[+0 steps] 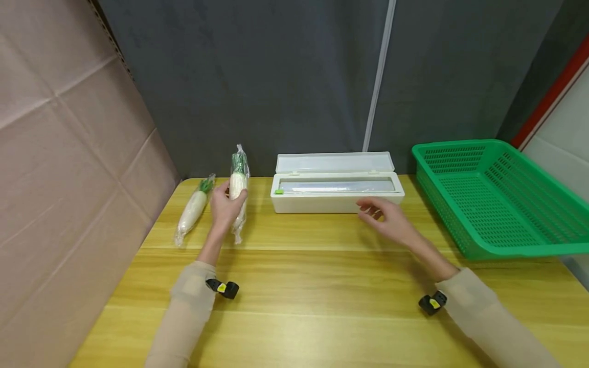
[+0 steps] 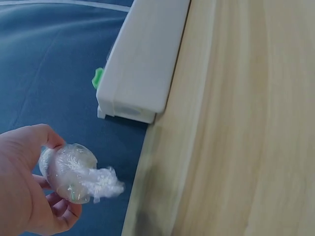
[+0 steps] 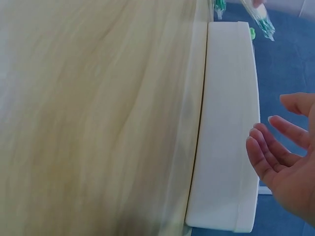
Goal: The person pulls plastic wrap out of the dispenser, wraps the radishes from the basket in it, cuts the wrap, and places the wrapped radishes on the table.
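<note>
My left hand grips a white radish with green leaf stubs, wrapped in clear plastic film. In the left wrist view the thumb and fingers curl round the wrapped radish, and its twisted film end sticks out. Left of that hand, a second wrapped radish lies slanted on the table. My right hand holds nothing; its fingers are loosely bent near the front right of a white cling film dispenser. The dispenser's lid is raised, showing a film roll inside.
A green plastic basket with slotted walls stands on the right side of the wooden table. A dark curtain hangs behind the table, and a pinkish covered wall rises on the left. The dispenser carries a green slider.
</note>
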Demonstrator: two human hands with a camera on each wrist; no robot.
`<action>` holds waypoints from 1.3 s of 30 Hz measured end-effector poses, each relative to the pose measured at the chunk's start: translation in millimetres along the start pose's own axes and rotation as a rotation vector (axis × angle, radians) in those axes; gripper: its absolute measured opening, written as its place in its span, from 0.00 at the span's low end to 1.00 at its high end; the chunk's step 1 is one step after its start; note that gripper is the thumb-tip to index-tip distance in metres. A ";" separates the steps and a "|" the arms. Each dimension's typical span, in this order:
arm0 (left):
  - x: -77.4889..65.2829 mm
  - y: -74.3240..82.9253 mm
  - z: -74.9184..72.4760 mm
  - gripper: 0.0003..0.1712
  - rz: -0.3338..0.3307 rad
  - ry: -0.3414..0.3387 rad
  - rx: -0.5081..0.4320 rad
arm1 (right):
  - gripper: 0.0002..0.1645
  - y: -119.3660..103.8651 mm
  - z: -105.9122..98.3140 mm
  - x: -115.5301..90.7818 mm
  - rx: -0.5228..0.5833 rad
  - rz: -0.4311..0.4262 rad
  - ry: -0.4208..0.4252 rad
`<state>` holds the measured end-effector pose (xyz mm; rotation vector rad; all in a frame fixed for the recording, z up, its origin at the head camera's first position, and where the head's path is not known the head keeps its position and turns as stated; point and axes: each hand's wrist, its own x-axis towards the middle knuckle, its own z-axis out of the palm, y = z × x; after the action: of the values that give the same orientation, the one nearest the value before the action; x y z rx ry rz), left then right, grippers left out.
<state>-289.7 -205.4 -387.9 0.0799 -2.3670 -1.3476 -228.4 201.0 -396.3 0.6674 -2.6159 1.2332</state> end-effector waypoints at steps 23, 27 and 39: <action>11.2 -47.0 -23.9 0.31 -0.109 -0.267 0.534 | 0.21 12.9 -12.3 -7.4 -0.081 0.030 -0.019; 12.1 -46.4 -24.9 0.33 -0.121 -0.298 0.544 | 0.21 13.1 -16.5 -7.6 -0.093 0.045 -0.027; 11.8 -47.9 -28.6 0.39 -0.099 -0.322 0.520 | 0.21 20.4 -32.9 -8.1 -0.173 0.026 -0.004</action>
<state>-296.9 -256.9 -411.3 0.1381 -2.9714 -0.7955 -231.8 240.1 -392.0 0.6072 -2.7023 0.9973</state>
